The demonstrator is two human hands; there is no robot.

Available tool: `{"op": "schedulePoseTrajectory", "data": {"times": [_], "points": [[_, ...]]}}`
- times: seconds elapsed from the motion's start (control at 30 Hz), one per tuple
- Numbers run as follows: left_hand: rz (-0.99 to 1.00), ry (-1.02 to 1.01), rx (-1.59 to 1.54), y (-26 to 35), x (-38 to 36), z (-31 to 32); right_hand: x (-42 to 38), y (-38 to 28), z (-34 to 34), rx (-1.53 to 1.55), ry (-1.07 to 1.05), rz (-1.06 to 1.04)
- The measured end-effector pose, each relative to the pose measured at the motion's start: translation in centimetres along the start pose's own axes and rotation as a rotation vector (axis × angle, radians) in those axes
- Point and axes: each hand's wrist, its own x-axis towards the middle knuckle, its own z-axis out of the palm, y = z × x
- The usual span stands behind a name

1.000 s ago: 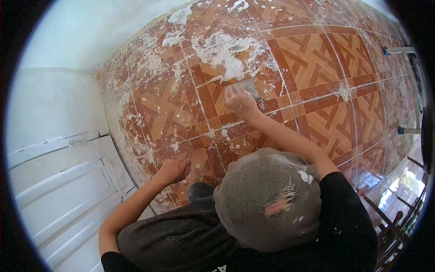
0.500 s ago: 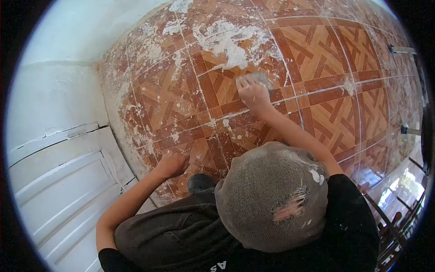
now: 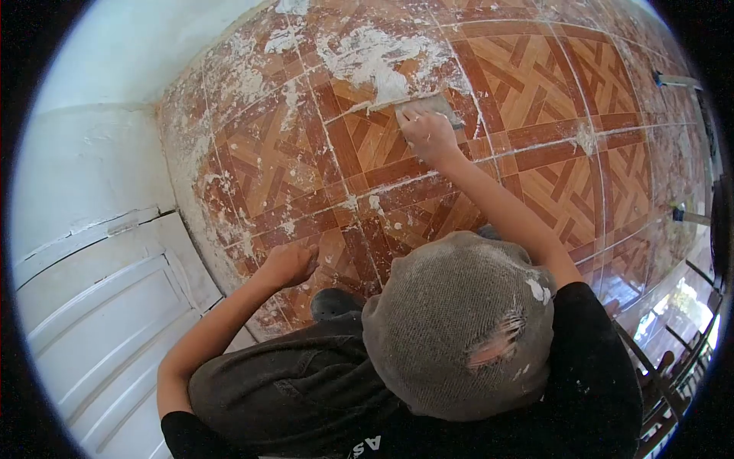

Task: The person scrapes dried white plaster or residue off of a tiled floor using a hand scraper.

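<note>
My right hand (image 3: 428, 134) is closed round a flat grey scraper (image 3: 441, 109), its wide blade lying against the tiled floor (image 3: 535, 84). The blade touches the lower edge of a patch of white plaster residue (image 3: 388, 83). Fingers cover the scraper's near end. Over the floor beside my knee, my left hand (image 3: 289, 265) is curled into a fist, with nothing showing in it. A dark shoe (image 3: 336, 304) is just below that hand.
White splatters (image 3: 248, 80) dot the tiles toward the wall (image 3: 99, 145). A white panelled door (image 3: 115, 314) lies at lower left. Dark furniture legs (image 3: 680, 382) stand at lower right. A cloth-covered head (image 3: 459, 329) hides part of the floor.
My right hand has pushed the scraper a little farther up, to the edge of the white patch. My left hand stays curled in nearly the same place.
</note>
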Motion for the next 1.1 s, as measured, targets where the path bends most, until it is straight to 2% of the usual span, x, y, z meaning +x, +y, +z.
{"op": "schedulePoseTrajectory", "data": {"times": [0.03,0.07,0.13,0.23,0.33,0.47,0.53,0.67,0.83,0.87,0.93,1.0,1.07,1.1], "points": [[-0.003,-0.002,0.004,0.3,0.0,-0.4,0.0,-0.2,-0.5,0.044,-0.121,0.059],[-0.005,0.001,0.004,0.4,0.0,-0.9,-0.1,-0.1,-0.1,0.043,-0.118,0.056],[-0.065,-0.041,-0.048,0.7,0.3,-1.3,-0.9,0.0,0.4,-0.006,0.101,-0.069],[0.008,0.002,-0.006,0.1,0.2,0.1,1.3,0.3,-0.2,0.039,0.082,0.021],[-0.028,-0.067,0.031,0.4,0.0,0.2,1.2,0.6,-0.2,0.041,0.028,0.039],[0.019,0.014,-0.040,0.3,-0.2,0.5,-1.4,0.0,0.2,0.044,0.033,-0.071],[-0.073,-0.131,-0.024,0.2,0.2,0.3,-1.2,0.2,0.4,0.005,0.092,-0.098],[0.076,0.039,0.004,-0.2,0.0,1.3,1.8,0.4,0.4,0.034,0.088,-0.048],[-0.038,-0.020,-0.001,1.3,-0.1,-2.1,2.6,2.2,-1.7,-0.044,-0.188,0.018],[-0.100,-0.066,-0.005,1.4,0.0,-2.1,2.0,2.3,-2.3,-0.047,-0.201,-0.001],[-0.081,-0.013,-0.046,0.4,0.1,-0.2,-0.6,2.2,-4.0,0.079,0.116,-0.122],[0.027,0.087,-0.006,0.1,0.1,1.1,-4.1,0.5,-5.5,0.027,0.070,-0.091],[0.009,0.087,-0.007,0.7,-0.2,1.0,-8.0,-0.8,-5.1,0.061,-0.066,-0.058],[0.002,0.015,0.006,1.0,-0.2,0.5,-9.5,-1.1,-4.5,0.056,-0.075,-0.069]]}}
